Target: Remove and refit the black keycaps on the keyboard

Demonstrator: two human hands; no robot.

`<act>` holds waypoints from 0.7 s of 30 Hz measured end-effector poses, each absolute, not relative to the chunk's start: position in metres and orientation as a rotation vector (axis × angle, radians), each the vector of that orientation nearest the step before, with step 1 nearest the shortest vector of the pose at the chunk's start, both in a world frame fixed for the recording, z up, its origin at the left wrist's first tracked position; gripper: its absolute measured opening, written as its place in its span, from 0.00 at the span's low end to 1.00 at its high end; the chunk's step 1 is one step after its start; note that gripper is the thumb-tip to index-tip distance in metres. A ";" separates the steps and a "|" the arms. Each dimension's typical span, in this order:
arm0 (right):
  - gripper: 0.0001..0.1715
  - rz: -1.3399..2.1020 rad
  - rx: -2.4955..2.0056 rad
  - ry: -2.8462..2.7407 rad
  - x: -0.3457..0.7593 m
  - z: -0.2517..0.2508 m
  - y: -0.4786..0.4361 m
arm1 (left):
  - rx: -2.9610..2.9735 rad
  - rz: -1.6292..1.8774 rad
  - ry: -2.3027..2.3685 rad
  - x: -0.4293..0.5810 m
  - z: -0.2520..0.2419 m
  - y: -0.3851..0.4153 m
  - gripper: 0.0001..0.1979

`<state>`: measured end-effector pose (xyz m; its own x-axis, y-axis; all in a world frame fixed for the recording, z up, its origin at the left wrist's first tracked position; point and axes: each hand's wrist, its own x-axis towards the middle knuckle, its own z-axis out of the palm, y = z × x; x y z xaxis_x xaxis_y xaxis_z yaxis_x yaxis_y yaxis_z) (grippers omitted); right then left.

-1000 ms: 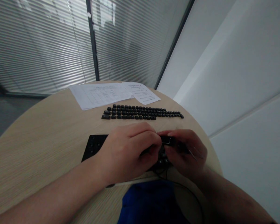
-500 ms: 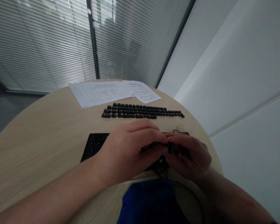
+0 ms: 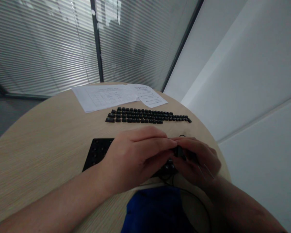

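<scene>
A black keyboard (image 3: 98, 149) lies in front of me, its left end showing bare switches; my hands hide most of the rest. My left hand (image 3: 138, 157) is closed above its middle, thumb and fingertips brought together at a small black keycap (image 3: 179, 151). My right hand (image 3: 200, 157) is closed over the keyboard's right part, its fingertips meeting the left ones around that keycap. Thin wire prongs (image 3: 206, 171), apparently of a keycap puller, stick out from the right hand; the puller's body is hidden in the palm.
Behind the keyboard, several black keycaps (image 3: 145, 116) lie in rows on the round wooden table (image 3: 50, 139). Printed sheets (image 3: 106, 97) lie farther back. A black cable (image 3: 194, 195) runs off the near edge, beside blue cloth (image 3: 155, 207). A white wall (image 3: 257, 81) stands at right.
The left fingers have drawn closer together and their tips have moved slightly right to the keycap. The small black piece between the hands has tilted. The keycap rows and papers stay put.
</scene>
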<state>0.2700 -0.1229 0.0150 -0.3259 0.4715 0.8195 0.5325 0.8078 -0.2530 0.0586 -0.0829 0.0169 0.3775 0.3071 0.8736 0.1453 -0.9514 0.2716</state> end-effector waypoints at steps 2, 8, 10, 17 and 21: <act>0.23 -0.063 -0.749 -1.979 0.270 0.014 -0.123 | 2.498 1.620 0.410 0.059 0.017 -0.083 0.06; 0.24 -0.045 -0.775 -1.986 0.271 0.013 -0.124 | 2.453 1.552 0.386 0.058 0.023 -0.084 0.06; 0.24 -0.048 -0.784 -1.992 0.270 0.013 -0.124 | 2.443 1.497 0.397 0.057 0.026 -0.083 0.06; 0.20 -0.063 -0.820 -2.014 0.273 0.013 -0.123 | 2.451 1.363 0.398 0.053 0.031 -0.080 0.06; 0.21 -0.102 -0.810 -2.001 0.277 0.010 -0.121 | 2.478 1.405 0.427 0.052 0.031 -0.081 0.05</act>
<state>0.2765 -0.1207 0.0103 -0.3380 0.5009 0.7968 0.5793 0.7779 -0.2434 0.0522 -0.0812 0.0308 0.4891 0.3768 0.7866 0.1252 -0.9229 0.3642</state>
